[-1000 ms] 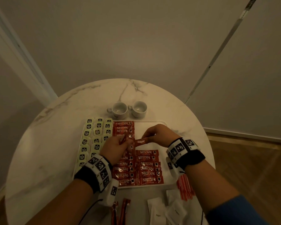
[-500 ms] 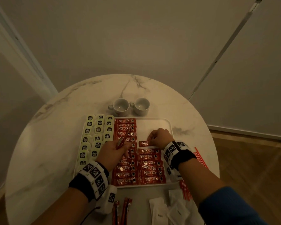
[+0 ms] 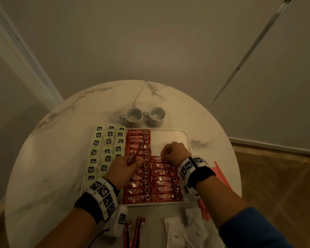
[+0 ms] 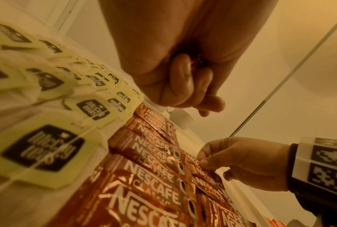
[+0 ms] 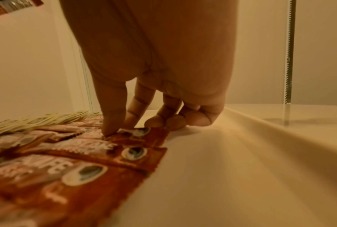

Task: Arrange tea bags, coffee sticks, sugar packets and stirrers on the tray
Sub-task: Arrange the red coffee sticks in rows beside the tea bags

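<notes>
On the white tray (image 3: 185,138), I am laying a coffee stick (image 3: 157,158) at the top of the right-hand red column.

My right hand (image 3: 175,151) is pinching that stick, thumb and forefinger curled onto it, the fingertips (image 5: 110,130) pressing it flat against the tray floor just beyond the sticks already lined up there. My left hand (image 3: 122,169) is curling round a second coffee stick (image 3: 135,153), holding it slanted above the left red column. Tea bags (image 3: 104,151) are sitting in rows along the tray's left side. Sugar packets (image 3: 175,233), red stirrers (image 3: 220,178) and two loose sticks (image 3: 132,231) are lying on the marble table (image 3: 61,140) near me; two cups (image 3: 144,116) are standing beyond the tray.
</notes>
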Demonstrator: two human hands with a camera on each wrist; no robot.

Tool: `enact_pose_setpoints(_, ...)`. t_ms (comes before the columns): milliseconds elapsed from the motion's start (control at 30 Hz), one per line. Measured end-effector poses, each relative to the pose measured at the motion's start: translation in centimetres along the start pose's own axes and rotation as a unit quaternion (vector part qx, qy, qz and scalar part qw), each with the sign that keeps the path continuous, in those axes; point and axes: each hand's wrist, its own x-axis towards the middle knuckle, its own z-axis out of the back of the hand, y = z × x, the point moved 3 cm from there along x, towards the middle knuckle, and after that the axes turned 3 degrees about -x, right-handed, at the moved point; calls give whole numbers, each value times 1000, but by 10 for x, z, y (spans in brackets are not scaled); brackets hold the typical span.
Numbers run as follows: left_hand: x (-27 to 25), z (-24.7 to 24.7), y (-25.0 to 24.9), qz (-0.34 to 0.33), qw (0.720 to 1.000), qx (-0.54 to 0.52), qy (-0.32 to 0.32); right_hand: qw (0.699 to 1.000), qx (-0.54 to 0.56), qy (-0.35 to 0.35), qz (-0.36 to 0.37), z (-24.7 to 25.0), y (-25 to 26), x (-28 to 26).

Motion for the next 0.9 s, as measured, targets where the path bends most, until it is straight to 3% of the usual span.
enact_pose_setpoints(367, -3, -6, -3, 19, 999, -33, 25, 999, 32, 11, 31, -6, -8, 3)
enact_pose_setpoints(500, -7, -12, -11, 35, 996, -72, 37, 993, 111, -16, 37, 5, -5, -4)
enact_pose_setpoints(600, -6, -13, -16, 64, 989, -111, 71, 966, 242, 2, 85, 22, 10, -20)
enact_pose_setpoints(733, -7, -15, -25, 109, 961, -189, 167, 897, 398, 95, 170, 29, 40, -45)
enact_pose_setpoints(900, -7, -15, -31, 120, 930, -284, 200, 850, 479, 77, 207, 36, 49, -54)
